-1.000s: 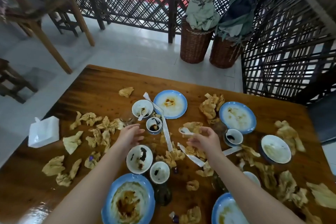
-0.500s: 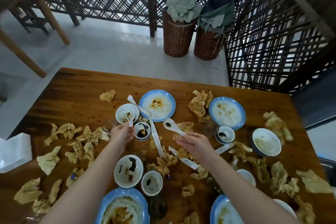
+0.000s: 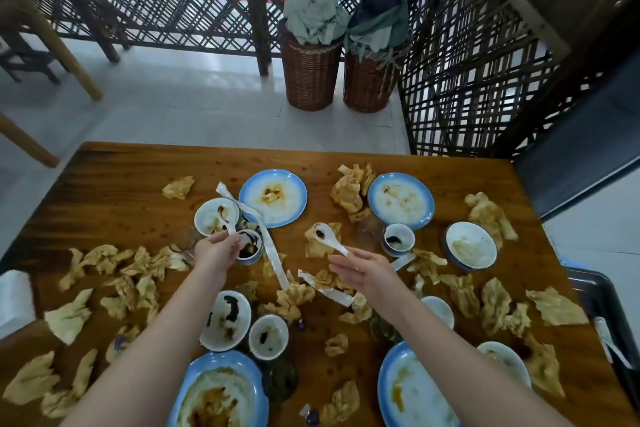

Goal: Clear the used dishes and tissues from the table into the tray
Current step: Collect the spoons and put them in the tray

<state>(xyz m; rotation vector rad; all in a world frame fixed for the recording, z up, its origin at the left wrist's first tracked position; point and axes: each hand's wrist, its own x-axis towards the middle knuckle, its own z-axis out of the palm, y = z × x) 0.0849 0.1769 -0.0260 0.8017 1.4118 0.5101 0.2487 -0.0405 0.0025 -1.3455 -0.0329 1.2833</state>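
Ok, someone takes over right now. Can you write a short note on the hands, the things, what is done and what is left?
Left hand pinches the handle of the first spoon, which lies in a white bowl.
Right hand holds the second spoon above the table.
Dark tray: right edge, mostly out of view.
Done: nothing clearly.
Left: blue plates, bowls and crumpled tissues, all on the table.

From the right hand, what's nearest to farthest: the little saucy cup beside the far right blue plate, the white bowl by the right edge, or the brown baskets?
1. Little cup, just right of the right hand.
2. White bowl, farther right near the table edge.
3. Brown baskets, on the floor past the table.
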